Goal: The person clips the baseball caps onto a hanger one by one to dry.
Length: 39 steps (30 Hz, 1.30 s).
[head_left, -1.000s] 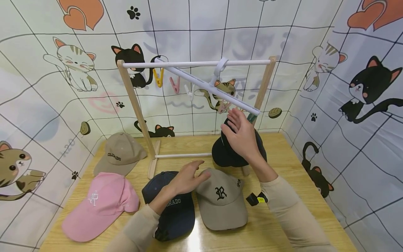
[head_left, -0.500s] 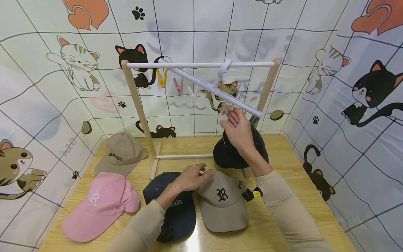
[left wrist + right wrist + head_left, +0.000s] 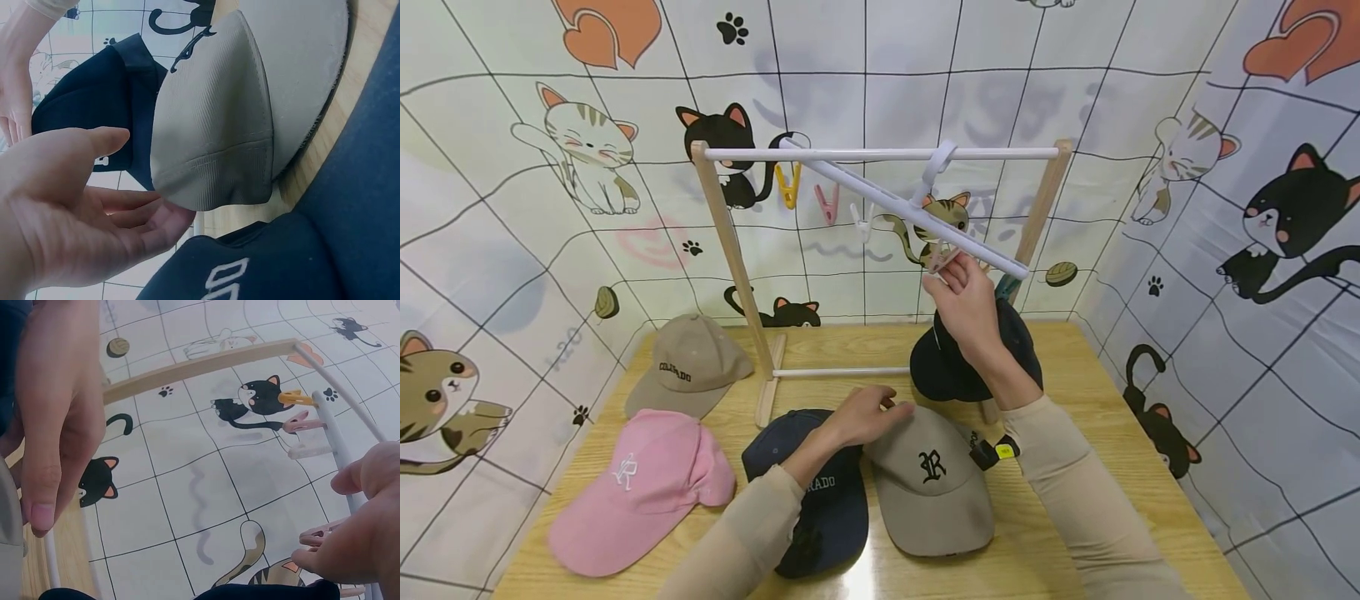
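My right hand (image 3: 970, 304) is raised under the white hanger (image 3: 902, 204), with bent fingers beside a pale pink clothespin (image 3: 322, 534) hanging from it. In the right wrist view, thumb and fingertips stand apart around that clothespin; whether they touch it is unclear. A dark cap (image 3: 1018, 346) hangs below the hanger's right end, partly hidden by this hand. My left hand (image 3: 861, 417) has its fingers loosely bent at the crown of the grey-beige cap (image 3: 932, 492) with the black R. In the left wrist view its fingertips reach the cap's edge, its thumb apart.
The hanger is hooked on the white top rod (image 3: 850, 155) of a wooden rack (image 3: 730, 258). Yellow (image 3: 788, 185), pink (image 3: 827, 204) and white (image 3: 862, 222) clothespins hang from it. Navy (image 3: 827, 521), pink (image 3: 643, 483) and beige (image 3: 692, 367) caps lie on the table (image 3: 1060, 517).
My right hand has turned, and its fingers have bent in toward the pale pink clothespin. The left hand has shifted slightly right, over the grey-beige cap's crown. The view has shifted a little.
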Each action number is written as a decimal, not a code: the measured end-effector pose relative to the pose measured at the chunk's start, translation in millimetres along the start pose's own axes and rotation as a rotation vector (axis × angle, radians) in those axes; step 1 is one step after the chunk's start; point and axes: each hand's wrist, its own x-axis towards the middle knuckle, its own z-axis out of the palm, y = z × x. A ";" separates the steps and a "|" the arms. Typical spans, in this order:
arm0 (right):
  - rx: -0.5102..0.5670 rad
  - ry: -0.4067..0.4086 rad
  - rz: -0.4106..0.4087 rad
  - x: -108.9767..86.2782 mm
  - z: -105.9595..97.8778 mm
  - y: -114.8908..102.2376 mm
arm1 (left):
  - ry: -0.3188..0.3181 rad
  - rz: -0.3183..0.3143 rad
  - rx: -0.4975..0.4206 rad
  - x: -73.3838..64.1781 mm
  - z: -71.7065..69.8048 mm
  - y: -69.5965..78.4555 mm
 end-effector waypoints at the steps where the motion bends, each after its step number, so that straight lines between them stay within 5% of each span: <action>1: 0.001 0.004 0.000 0.0 0.0 -0.1 | 0.004 -0.006 -0.004 0.5 -0.1 0.3; 17: 0.070 0.108 -0.009 2.2 2.3 -2.0 | 0.026 -0.066 -0.055 6.6 -1.8 3.1; 39: -0.060 0.342 -0.147 11.5 4.7 8.5 | 0.053 0.090 -0.188 3.5 -2.1 13.9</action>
